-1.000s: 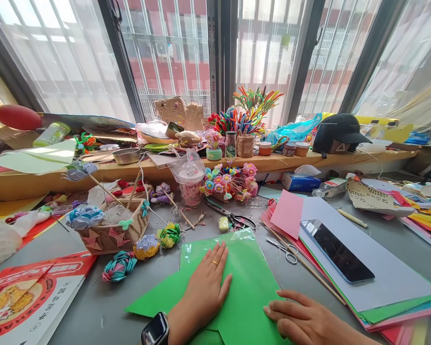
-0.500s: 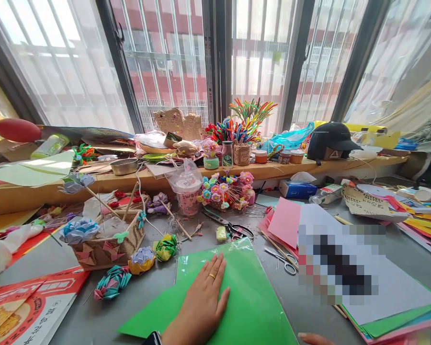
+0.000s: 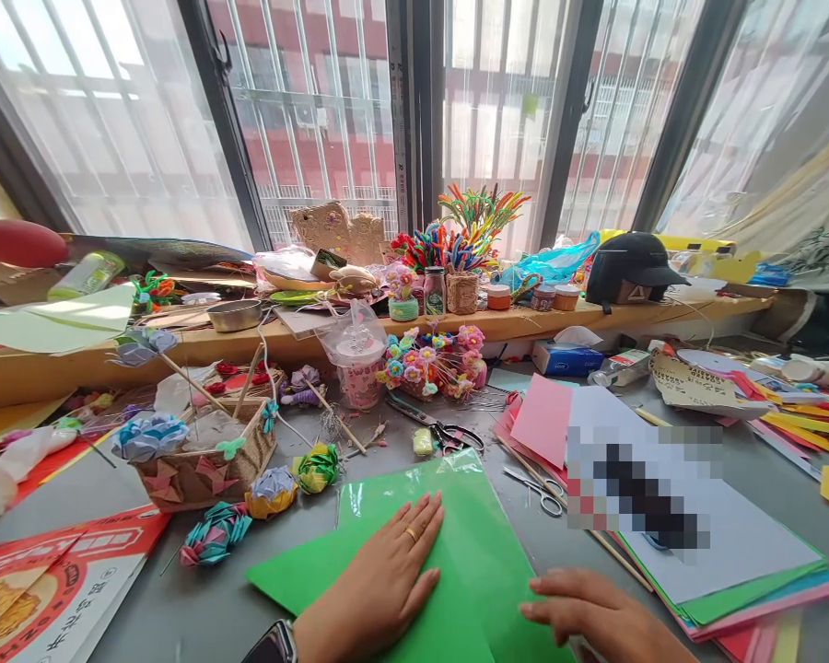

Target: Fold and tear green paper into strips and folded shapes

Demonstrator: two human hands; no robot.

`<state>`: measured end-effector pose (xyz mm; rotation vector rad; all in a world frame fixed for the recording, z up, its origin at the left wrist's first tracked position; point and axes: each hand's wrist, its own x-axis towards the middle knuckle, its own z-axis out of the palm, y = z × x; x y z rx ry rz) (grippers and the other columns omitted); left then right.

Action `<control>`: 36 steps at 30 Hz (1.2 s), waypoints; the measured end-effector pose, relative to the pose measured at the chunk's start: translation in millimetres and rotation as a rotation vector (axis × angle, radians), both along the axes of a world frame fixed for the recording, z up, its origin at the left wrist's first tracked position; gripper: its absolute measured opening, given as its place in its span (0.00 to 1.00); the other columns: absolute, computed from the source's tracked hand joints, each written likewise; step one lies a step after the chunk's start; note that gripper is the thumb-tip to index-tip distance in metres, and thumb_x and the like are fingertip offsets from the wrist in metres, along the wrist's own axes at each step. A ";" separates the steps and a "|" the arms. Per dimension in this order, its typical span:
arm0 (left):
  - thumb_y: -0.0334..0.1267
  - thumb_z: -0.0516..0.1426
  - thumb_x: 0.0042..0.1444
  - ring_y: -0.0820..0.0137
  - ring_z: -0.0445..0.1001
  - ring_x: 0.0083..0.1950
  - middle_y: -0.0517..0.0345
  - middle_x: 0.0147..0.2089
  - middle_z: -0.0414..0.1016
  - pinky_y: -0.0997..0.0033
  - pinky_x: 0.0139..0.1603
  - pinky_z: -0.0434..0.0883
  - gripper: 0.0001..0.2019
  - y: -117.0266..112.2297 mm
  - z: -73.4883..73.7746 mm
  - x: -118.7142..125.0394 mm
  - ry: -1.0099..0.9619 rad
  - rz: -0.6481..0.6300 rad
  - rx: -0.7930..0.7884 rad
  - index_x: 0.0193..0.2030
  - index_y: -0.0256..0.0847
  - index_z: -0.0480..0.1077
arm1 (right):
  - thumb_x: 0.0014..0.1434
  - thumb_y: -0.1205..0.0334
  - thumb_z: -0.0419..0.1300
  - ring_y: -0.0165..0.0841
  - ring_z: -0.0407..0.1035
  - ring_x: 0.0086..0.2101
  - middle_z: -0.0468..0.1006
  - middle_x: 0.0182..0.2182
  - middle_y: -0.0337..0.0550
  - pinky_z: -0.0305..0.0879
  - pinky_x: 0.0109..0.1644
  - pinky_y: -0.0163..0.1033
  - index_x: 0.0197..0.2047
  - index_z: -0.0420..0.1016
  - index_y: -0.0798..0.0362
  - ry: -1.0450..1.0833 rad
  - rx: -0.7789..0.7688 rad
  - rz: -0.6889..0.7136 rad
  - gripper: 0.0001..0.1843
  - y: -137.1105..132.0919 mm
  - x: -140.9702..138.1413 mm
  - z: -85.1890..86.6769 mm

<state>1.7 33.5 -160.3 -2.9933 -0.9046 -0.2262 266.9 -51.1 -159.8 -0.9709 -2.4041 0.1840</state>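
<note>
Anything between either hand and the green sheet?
Nothing visible. The left hand lies flat on the green sheet; the right hand rests at its right edge. The small scissors lie apart, off to the right.

Single close head-worn view, forward and down over the table (image 3: 200,603) toward the windows (image 3: 497,101).
</note>
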 end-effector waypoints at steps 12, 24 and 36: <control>0.55 0.44 0.53 0.54 0.50 0.60 0.41 0.62 0.47 0.56 0.54 0.62 0.43 -15.0 -23.5 -11.0 -0.044 0.146 0.142 0.60 0.37 0.17 | 0.45 0.75 0.49 0.38 0.50 0.55 0.68 0.47 0.49 0.46 0.58 0.51 0.52 0.59 0.58 -0.047 -0.162 -0.050 0.28 59.8 -66.8 6.4; 0.54 0.45 0.54 0.53 0.51 0.60 0.39 0.61 0.48 0.55 0.53 0.62 0.42 -15.8 -24.5 -8.8 -0.063 0.144 0.139 0.60 0.34 0.18 | 0.46 0.72 0.47 0.39 0.46 0.56 0.68 0.48 0.50 0.35 0.60 0.51 0.53 0.59 0.60 -0.166 -0.173 -0.008 0.27 76.1 -75.1 -0.5; 0.54 0.44 0.54 0.54 0.49 0.61 0.41 0.62 0.46 0.56 0.55 0.60 0.39 -13.5 -29.3 -11.3 -0.056 0.181 0.125 0.63 0.33 0.29 | 0.45 0.76 0.46 0.41 0.56 0.52 0.68 0.49 0.53 0.48 0.57 0.52 0.47 0.65 0.62 -0.311 -0.194 0.072 0.24 42.9 -67.2 9.8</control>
